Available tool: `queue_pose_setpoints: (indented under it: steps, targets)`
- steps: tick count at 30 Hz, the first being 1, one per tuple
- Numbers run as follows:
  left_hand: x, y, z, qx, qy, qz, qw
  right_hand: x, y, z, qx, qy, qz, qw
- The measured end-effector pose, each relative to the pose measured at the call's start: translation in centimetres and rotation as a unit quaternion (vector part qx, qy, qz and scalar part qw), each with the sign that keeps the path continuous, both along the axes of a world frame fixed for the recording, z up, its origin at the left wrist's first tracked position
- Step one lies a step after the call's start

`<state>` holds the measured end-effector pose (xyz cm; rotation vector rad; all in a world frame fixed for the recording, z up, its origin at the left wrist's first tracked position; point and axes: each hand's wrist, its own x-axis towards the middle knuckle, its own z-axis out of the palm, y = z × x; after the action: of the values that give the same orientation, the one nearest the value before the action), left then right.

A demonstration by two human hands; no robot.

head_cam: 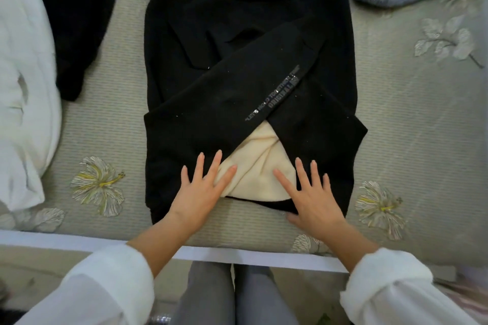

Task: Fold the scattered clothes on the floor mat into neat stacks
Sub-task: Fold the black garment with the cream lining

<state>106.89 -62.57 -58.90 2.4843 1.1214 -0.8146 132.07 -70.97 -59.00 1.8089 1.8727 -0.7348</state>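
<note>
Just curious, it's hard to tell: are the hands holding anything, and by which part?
Nothing is gripped. The left hand and right hand lie flat, fingers straight, on the near end of the black sweatshirt, partly on its cream lining.

White band [224, 253] runs L-R across lower frame, approx 8 to 5 o'clock. Beige floor [39, 261] below it at 8. Grey trouser legs [206, 295] side by side at 6; small glittery obj [161, 319] just left of them, too blurred to ID. Left sleeve [105, 287], white, at 7; right sleeve [390, 290], white, at 5. Pink-striped fabric [467, 295] at 4-5, by frame edge.
</note>
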Motion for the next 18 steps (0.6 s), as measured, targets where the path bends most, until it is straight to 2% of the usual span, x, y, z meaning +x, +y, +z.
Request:
queue_pose_setpoints:
  steps: [3, 8, 14, 18]
  targets:
    - [0.4, 0.9, 0.3, 0.005, 0.007, -0.011, 1.000, -0.4, 1.5, 0.8, -0.015, -0.010, -0.001, 1.000]
    - [1.7, 4.5, 2.7, -0.019, -0.027, 0.037, 0.999, 0.8, 5.3, 3.5, -0.065, 0.075, -0.099, 0.990]
    - [2.6, 5.8, 6.5, -0.153, -0.021, 0.059, 0.986, 2.5, 6.1, 6.5, -0.132, 0.149, -0.132, 0.971]
    - [1.6, 3.6, 8.2, -0.309, -0.015, 0.063, 0.949, 2.6, 3.0, 9.2, -0.229, 0.180, -0.110, 0.950]
